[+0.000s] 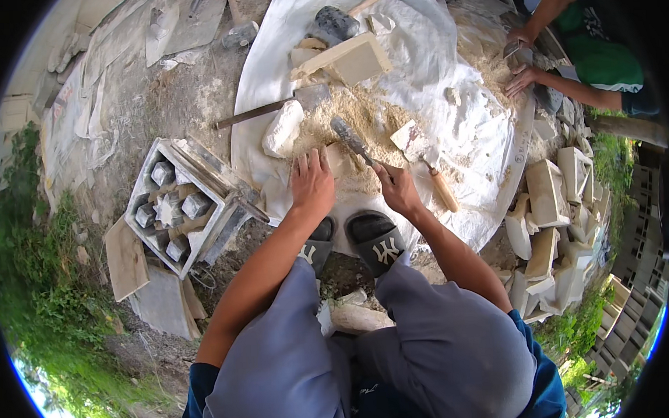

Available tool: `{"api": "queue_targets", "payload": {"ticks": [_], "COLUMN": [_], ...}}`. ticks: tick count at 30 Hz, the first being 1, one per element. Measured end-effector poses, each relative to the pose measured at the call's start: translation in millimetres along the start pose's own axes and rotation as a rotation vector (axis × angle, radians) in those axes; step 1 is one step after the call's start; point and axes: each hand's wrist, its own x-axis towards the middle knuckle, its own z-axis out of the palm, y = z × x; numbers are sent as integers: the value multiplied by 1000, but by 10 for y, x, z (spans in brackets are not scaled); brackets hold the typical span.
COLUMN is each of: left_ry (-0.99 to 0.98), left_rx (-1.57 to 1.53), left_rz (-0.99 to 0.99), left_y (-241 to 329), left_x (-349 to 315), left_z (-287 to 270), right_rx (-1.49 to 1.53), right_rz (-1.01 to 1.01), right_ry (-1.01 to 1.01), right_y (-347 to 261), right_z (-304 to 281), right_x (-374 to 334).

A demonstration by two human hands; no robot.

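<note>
My left hand (311,182) presses its fingers onto a small pale stone piece (338,159) on the dusty white sheet. In my right hand (397,188) is a dark rasp-like tool (351,138), its rough blade pointing up and left above the dust. The hand's fingers are wrapped round its near end. Just right of that lies a trowel (443,190) with a wooden handle and a dust-covered blade. Beyond my left hand sit a chunky white stone (282,130) and a hatchet-like tool (312,96) with a dark handle.
The white sheet (271,71) also bears a rectangular stone block (362,60) and a black-headed mallet (335,22). At left stands a hexagonal mould-like frame (148,249) with star-shaped pieces. Cut stones (546,194) are piled at right. Another person's hands (521,77) work at far right.
</note>
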Motion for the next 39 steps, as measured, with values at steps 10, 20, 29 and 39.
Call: {"api": "queue_targets", "payload": {"ticks": [10,20,29,39], "left_ry": [24,54,155,56], "left_rx": [7,-5,-150,-206], "left_rz": [-5,58,-82,-199], "left_y": [-125,-88,-193,-49], "left_x": [-75,9,-82,-66], "left_z": [86,71,79,24], "right_rx": [109,18,54,185], "right_rz": [-144,43,113,216], "right_ry": [68,-4,83,134], "right_y": [-568,-37,232,420], "right_z": [-266,-31,-6,15], "right_x": [-76,-109,-177,-309]}}
